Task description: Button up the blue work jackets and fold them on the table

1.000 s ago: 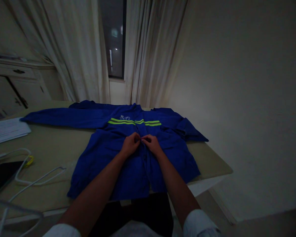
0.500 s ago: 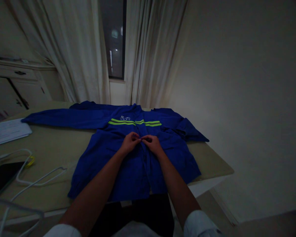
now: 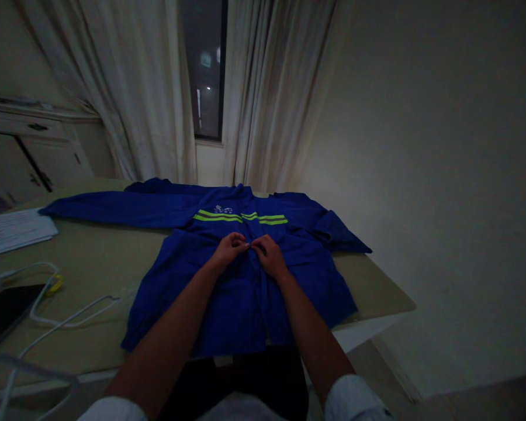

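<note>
A blue work jacket (image 3: 193, 275) with yellow-green reflective stripes across the chest lies front-up on a beige table (image 3: 92, 263), sleeves spread to both sides. My left hand (image 3: 228, 249) and my right hand (image 3: 268, 254) meet at the jacket's front opening, just below the stripes. Both hands are closed in a pinch on the two front edges of the jacket. The fingertips touch each other at the middle; whether they hold a button is too dark and small to tell.
White cables (image 3: 56, 307) loop across the table's left part, beside a dark flat device (image 3: 2, 313) and a stack of papers (image 3: 13, 230). A white cabinet (image 3: 30, 152) stands at the left. Curtains (image 3: 263, 93) frame a dark window behind the table. The table's right corner (image 3: 403, 304) ends near the wall.
Both hands have shifted slightly up the jacket's front, towards the stripes, still pinched together. The jacket has stayed where it was.
</note>
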Action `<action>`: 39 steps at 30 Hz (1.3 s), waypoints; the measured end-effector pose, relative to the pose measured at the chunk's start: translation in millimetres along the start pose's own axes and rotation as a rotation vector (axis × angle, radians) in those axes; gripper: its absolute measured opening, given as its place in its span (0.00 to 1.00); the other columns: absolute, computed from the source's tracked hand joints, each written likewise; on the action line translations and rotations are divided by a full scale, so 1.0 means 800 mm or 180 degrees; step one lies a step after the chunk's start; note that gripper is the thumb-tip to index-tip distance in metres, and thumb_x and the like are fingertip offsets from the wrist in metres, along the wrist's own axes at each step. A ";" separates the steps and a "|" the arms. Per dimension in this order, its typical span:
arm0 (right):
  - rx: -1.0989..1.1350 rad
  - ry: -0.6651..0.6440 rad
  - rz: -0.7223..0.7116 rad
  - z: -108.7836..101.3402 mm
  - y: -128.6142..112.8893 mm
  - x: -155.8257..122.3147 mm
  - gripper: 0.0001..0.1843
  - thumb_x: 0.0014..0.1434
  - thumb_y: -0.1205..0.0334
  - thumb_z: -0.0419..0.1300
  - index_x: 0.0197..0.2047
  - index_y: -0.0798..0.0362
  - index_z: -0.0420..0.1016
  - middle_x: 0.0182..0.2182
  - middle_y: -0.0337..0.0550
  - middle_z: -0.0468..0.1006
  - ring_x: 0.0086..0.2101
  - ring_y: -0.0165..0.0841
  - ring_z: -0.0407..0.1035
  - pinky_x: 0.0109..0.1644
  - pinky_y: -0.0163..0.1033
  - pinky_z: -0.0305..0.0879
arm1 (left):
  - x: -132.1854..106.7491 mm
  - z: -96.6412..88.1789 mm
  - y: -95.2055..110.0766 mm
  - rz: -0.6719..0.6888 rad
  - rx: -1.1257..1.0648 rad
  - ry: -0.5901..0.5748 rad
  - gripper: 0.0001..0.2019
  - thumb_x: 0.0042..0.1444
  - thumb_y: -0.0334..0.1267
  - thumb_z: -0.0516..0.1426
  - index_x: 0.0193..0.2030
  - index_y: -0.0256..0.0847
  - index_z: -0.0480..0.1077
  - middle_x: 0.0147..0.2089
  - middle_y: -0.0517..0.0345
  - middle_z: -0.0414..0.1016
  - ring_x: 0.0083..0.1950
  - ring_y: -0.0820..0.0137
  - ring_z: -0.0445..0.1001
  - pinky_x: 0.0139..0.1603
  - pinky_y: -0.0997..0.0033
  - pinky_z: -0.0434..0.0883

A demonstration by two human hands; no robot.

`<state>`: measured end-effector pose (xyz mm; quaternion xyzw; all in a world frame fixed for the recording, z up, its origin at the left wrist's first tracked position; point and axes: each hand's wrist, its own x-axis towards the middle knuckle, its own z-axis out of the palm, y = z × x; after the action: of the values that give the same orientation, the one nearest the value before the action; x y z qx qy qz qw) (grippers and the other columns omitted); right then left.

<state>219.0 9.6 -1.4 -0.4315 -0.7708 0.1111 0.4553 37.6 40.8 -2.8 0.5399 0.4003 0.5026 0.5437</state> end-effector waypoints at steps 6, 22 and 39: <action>-0.0317 -0.0168 0.0075 -0.002 -0.014 -0.002 0.12 0.72 0.62 0.53 0.46 0.46 0.79 0.44 0.46 0.73 0.43 0.37 0.71 0.49 0.39 0.67 | -0.001 -0.003 0.010 -0.0520 -0.0643 -0.0075 0.28 0.29 0.45 0.75 0.35 0.43 0.67 0.25 0.68 0.74 0.28 0.72 0.73 0.31 0.74 0.66; 0.1672 -0.0252 0.1303 0.013 0.022 0.000 0.17 0.47 0.53 0.71 0.38 0.50 0.76 0.32 0.38 0.78 0.33 0.33 0.71 0.38 0.36 0.66 | 0.002 0.006 -0.007 -0.0340 -0.0426 0.0199 0.27 0.30 0.44 0.74 0.33 0.44 0.64 0.28 0.64 0.78 0.32 0.68 0.77 0.38 0.69 0.70; 0.0666 -0.0249 0.0766 0.010 0.003 -0.004 0.10 0.54 0.66 0.62 0.42 0.49 0.76 0.37 0.37 0.69 0.33 0.30 0.65 0.38 0.36 0.65 | 0.006 0.012 -0.015 -0.0348 0.0059 0.0482 0.18 0.43 0.43 0.68 0.35 0.44 0.65 0.23 0.69 0.69 0.23 0.74 0.65 0.27 0.75 0.59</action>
<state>214.3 10.7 -9.1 -0.4663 -0.7150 0.2613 0.4507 49.1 44.7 -13.2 0.4827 0.4738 0.5078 0.5335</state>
